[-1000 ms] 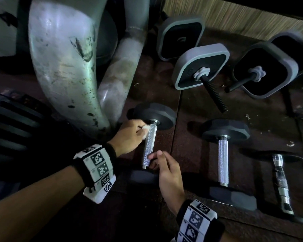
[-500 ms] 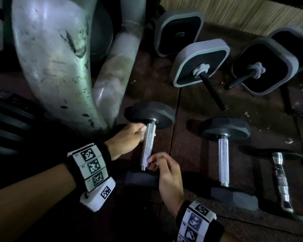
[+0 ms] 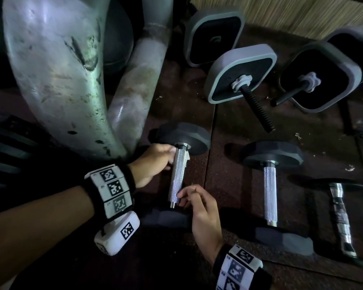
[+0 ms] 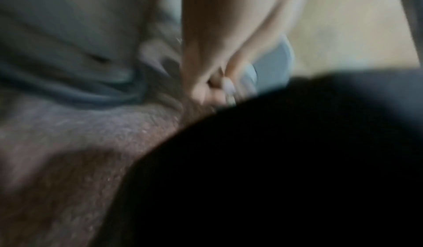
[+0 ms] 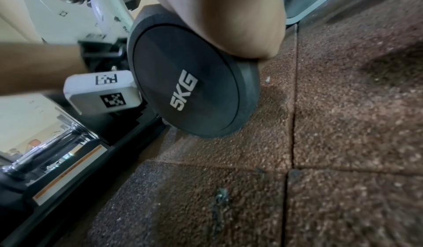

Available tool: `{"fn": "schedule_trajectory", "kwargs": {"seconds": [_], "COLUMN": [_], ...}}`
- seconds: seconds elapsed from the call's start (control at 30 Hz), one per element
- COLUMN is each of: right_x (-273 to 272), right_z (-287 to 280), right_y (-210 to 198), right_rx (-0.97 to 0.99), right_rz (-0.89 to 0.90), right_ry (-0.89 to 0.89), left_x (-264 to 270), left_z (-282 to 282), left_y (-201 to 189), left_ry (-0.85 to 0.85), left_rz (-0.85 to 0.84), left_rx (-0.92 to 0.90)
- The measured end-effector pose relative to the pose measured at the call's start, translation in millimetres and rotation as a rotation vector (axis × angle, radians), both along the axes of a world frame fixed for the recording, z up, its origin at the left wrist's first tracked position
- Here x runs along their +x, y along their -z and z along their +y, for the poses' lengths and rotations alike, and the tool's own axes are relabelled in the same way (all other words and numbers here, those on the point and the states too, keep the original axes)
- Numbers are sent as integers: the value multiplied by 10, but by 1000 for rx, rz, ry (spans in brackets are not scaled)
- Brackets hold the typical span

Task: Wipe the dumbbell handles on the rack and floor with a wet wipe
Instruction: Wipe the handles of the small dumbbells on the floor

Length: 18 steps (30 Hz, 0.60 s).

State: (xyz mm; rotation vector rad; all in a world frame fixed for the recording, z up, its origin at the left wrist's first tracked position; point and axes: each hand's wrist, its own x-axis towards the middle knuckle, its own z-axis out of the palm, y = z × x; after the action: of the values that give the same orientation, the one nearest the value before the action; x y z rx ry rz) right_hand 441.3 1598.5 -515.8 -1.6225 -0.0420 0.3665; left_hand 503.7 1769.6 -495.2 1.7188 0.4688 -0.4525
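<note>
A black 5 kg dumbbell lies on the rubber floor with its knurled steel handle [image 3: 177, 176] pointing away from me; its near head [image 5: 190, 88] fills the right wrist view. My left hand [image 3: 155, 162] grips the far end of that handle through a white wet wipe [image 3: 187, 156], close to the far head [image 3: 187, 137]. My right hand [image 3: 197, 208] pinches the near end of the handle with curled fingertips. The left wrist view is blurred; it shows curled fingers [image 4: 206, 84] and something pale beside them.
Two more dumbbells [image 3: 270, 189] [image 3: 340, 216] lie to the right on the floor. Two adjustable dumbbells with square grey plates [image 3: 239, 72] [image 3: 319, 76] stand behind them. A thick worn metal machine frame [image 3: 57, 70] rises at the left, right beside my left hand.
My left hand with the wipe has slid up the handle toward the far head. The right hand keeps its hold at the near end. The view has shifted slightly.
</note>
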Motion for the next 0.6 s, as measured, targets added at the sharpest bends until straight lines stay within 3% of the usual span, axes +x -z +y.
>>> {"fn": "schedule_trajectory", "kwargs": {"seconds": [0.23, 0.43, 0.6], "right_x": [2, 17, 14], "right_z": [3, 9, 16], "right_y": [4, -13, 15], "right_rx": [-1, -62, -48], "right_rz": [7, -17, -32], "right_ry": [3, -20, -8], "left_x": [-222, -205, -335], "left_z": [56, -37, 49], "left_y": [-5, -43, -35], "left_ry": [42, 30, 59], "left_rz": [-106, -76, -95], "left_rx": [108, 34, 189]}}
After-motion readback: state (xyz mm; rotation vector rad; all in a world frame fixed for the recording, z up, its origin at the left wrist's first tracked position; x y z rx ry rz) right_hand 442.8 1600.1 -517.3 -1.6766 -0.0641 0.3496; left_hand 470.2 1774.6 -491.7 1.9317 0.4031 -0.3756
